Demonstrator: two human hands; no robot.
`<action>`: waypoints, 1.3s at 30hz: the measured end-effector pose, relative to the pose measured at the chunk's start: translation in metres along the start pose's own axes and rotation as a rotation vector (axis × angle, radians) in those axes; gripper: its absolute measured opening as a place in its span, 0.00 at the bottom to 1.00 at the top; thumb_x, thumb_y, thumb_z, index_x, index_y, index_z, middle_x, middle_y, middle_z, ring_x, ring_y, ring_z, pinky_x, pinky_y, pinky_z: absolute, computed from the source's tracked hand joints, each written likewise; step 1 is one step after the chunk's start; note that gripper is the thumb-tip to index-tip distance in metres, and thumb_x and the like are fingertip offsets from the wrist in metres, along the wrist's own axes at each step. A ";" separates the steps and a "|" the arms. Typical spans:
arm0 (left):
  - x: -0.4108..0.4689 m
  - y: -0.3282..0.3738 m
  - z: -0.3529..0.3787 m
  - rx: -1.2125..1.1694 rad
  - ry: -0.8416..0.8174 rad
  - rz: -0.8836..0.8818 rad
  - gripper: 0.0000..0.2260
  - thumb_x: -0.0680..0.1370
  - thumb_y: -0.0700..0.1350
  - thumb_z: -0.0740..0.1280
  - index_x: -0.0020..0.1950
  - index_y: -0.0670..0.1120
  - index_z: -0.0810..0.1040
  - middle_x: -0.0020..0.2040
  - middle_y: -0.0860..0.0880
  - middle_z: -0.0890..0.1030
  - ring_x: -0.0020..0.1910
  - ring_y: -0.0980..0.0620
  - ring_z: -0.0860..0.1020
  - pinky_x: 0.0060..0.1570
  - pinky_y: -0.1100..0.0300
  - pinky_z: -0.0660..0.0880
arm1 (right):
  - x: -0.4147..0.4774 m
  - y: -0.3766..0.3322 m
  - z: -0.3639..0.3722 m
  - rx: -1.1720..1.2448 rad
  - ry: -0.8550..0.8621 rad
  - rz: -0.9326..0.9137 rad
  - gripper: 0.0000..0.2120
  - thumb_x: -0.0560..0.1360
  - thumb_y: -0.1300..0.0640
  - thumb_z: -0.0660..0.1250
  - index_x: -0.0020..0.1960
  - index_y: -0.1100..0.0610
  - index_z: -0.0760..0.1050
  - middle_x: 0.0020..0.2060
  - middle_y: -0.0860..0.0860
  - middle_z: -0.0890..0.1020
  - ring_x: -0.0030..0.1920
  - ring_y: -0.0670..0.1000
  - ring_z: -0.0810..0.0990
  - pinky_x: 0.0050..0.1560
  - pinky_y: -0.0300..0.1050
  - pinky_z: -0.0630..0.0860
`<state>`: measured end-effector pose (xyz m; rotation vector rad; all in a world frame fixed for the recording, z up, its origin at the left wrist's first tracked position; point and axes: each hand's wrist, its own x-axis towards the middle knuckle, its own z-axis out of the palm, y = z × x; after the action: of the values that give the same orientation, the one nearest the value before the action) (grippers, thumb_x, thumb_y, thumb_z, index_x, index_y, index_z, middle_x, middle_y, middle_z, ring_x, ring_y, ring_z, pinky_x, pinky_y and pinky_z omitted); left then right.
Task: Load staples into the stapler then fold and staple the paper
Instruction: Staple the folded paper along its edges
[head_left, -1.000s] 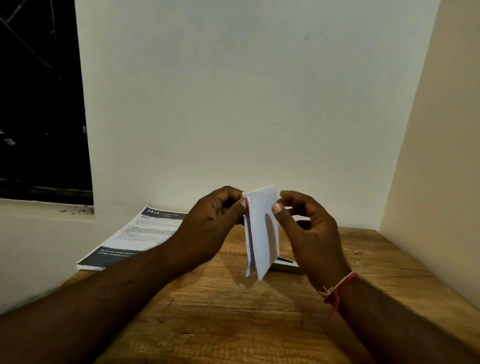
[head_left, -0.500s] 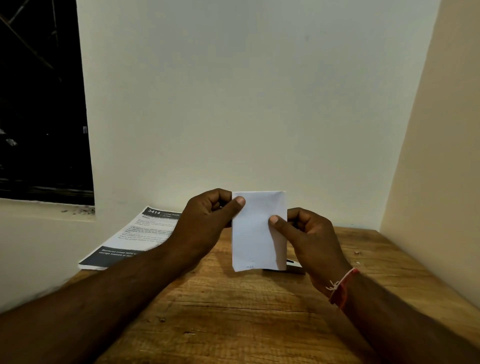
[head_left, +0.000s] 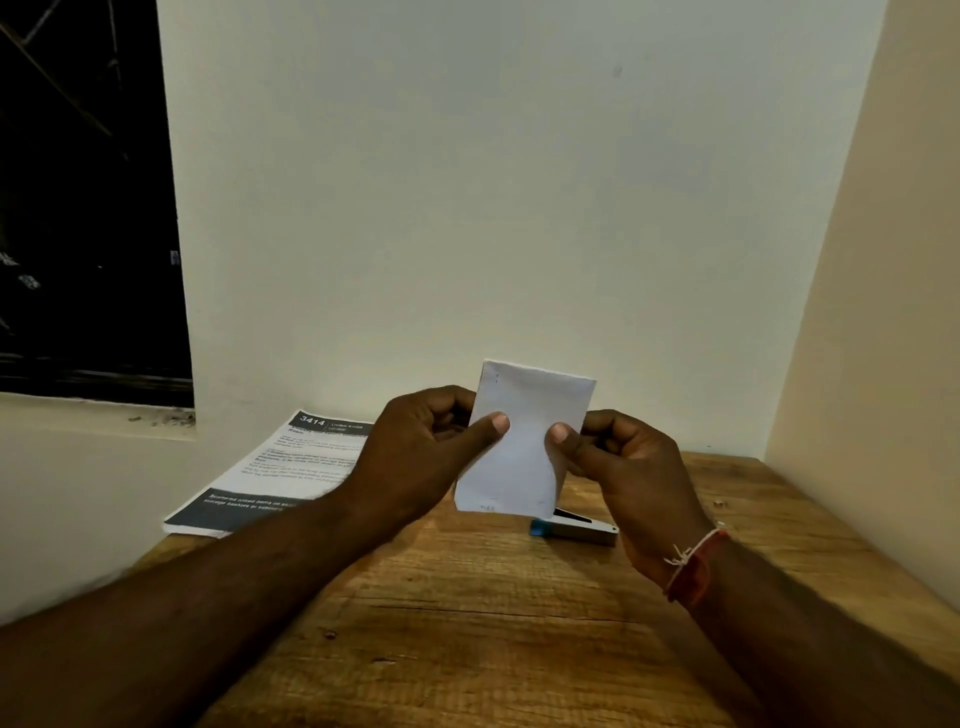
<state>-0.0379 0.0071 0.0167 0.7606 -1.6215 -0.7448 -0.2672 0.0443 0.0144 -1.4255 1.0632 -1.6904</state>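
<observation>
- Paper (head_left: 524, 441), folded into a small tall rectangle, stands upright in the air over the far middle of the wooden table (head_left: 467, 623). Its broad face is turned toward the person, probably so the fold and edges can be checked.
- The left hand (head_left: 421, 457) pinches the paper's left edge and the right hand (head_left: 634, 478) pinches its right edge. Each has the thumb flat on the near face and curled fingers behind. A grip on both sides presses the layers together and stops the sheet springing open.
- Tiny dark marks sit near the paper's top left corner and along its bottom edge. They are too small to tell whether they are staples.
- The stapler (head_left: 576, 530), silver with a blue end, lies on the table just beyond and below the paper's lower right corner. Neither hand touches it, though it is a short reach for the right hand.
- A stack of printed sheets (head_left: 270, 473) lies at the far left of the table, partly hidden by the left forearm and out of the working space.
- By the look of it, the folding is done or nearly so; whether stapling remains cannot be settled from here.
</observation>
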 end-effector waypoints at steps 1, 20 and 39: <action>0.000 0.000 -0.001 0.034 0.016 0.014 0.02 0.82 0.47 0.79 0.54 0.51 0.91 0.50 0.54 0.93 0.50 0.54 0.92 0.50 0.55 0.89 | 0.001 0.001 0.000 -0.038 0.033 -0.009 0.17 0.68 0.46 0.82 0.54 0.53 0.88 0.49 0.49 0.92 0.50 0.47 0.91 0.45 0.39 0.87; 0.009 -0.004 -0.022 0.471 0.030 0.340 0.48 0.65 0.58 0.91 0.82 0.63 0.74 0.84 0.59 0.69 0.83 0.56 0.70 0.78 0.56 0.72 | 0.004 0.000 -0.008 0.176 -0.211 0.318 0.12 0.82 0.58 0.75 0.59 0.67 0.85 0.44 0.62 0.88 0.37 0.52 0.87 0.38 0.43 0.85; 0.028 -0.018 -0.037 -0.185 -0.163 -0.417 0.12 0.78 0.39 0.83 0.57 0.33 0.89 0.55 0.38 0.92 0.51 0.36 0.93 0.47 0.55 0.90 | 0.020 0.017 -0.028 -0.316 -0.252 0.117 0.08 0.85 0.59 0.72 0.63 0.50 0.84 0.35 0.53 0.86 0.31 0.47 0.79 0.31 0.42 0.77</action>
<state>-0.0039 -0.0291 0.0241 0.9339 -1.5259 -1.2660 -0.2984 0.0234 0.0058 -1.6851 1.2799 -1.2595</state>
